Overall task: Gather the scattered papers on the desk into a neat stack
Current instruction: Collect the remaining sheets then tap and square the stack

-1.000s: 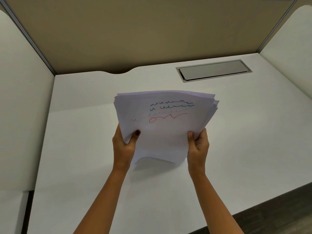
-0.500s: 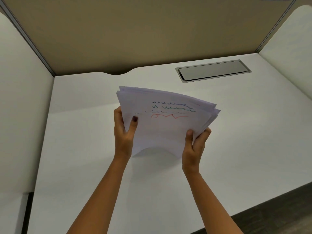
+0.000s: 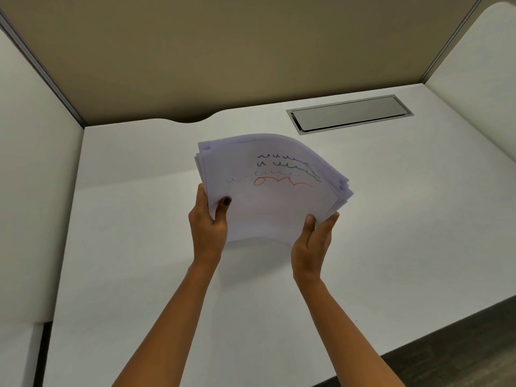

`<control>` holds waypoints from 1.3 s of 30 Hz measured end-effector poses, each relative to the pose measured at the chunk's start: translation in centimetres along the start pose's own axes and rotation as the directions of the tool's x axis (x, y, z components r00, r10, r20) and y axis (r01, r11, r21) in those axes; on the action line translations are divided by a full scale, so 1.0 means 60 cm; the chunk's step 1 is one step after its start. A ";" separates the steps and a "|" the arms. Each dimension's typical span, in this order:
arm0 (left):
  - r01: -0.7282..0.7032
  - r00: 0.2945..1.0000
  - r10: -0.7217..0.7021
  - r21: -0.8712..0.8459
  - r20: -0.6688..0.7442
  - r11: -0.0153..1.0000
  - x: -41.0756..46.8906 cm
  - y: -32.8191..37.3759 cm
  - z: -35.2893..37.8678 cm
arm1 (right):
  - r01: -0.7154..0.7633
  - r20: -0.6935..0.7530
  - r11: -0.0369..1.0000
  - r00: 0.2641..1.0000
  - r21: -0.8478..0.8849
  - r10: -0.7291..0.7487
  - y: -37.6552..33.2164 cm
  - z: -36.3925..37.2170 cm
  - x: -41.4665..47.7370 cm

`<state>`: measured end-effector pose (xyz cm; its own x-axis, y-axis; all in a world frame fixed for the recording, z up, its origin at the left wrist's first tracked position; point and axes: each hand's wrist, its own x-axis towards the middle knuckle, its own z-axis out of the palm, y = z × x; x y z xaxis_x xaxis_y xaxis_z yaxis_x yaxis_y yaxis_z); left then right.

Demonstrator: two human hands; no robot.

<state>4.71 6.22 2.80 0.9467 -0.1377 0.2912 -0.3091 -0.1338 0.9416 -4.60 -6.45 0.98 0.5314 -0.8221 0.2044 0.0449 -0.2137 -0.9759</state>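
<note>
A stack of white papers [image 3: 268, 202] is held up above the white desk [image 3: 391, 219], bowed and tilted clockwise. The top sheet carries blue, green, grey and red scribbles. My left hand [image 3: 208, 224] grips the stack's left edge with the thumb on the front. My right hand [image 3: 314, 244] holds the lower right corner from below, thumb on the front. The sheets' right edges are fanned and uneven. The stack's bottom edge hangs just above the desk surface.
A grey metal cable hatch [image 3: 349, 114] is set into the desk at the back right. Beige and white partition panels [image 3: 223, 51] enclose the desk at the back and both sides. The desk's front edge runs at the lower right.
The stack has tilted clockwise and bowed more. My left hand has risen along the left edge while my right hand has dropped toward the lower right corner.
</note>
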 end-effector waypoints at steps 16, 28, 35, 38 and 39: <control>0.173 0.985 -0.172 -0.097 0.019 0.980 -0.005 -0.022 0.009 | 0.498 -0.202 0.776 0.776 -0.386 -0.598 -0.084 0.009 0.017; 0.191 0.974 -0.206 -0.144 -0.095 0.971 -0.015 -0.018 0.014 | 0.766 0.529 0.453 0.643 -0.457 -0.553 -0.190 0.087 0.099; 0.131 0.986 -0.148 -0.202 -0.071 0.971 -0.004 -0.014 0.011 | 0.768 0.519 0.339 0.625 -0.543 -0.584 -0.186 0.068 0.104; 0.145 0.988 -0.150 -0.189 -0.016 0.971 -0.007 -0.022 0.009 | 0.789 0.504 0.323 0.592 -0.523 -0.629 -0.184 0.061 0.101; 0.151 0.988 -0.153 -0.183 0.001 0.971 -0.010 -0.025 0.008 | 0.797 0.504 0.308 0.576 -0.519 -0.643 -0.183 0.061 0.099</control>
<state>4.56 6.06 1.15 0.9828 -0.1162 0.1436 -0.1412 0.0290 0.9896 1.17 -7.04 12.62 0.7038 -0.0702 0.7069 -0.0016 -0.9953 -0.0973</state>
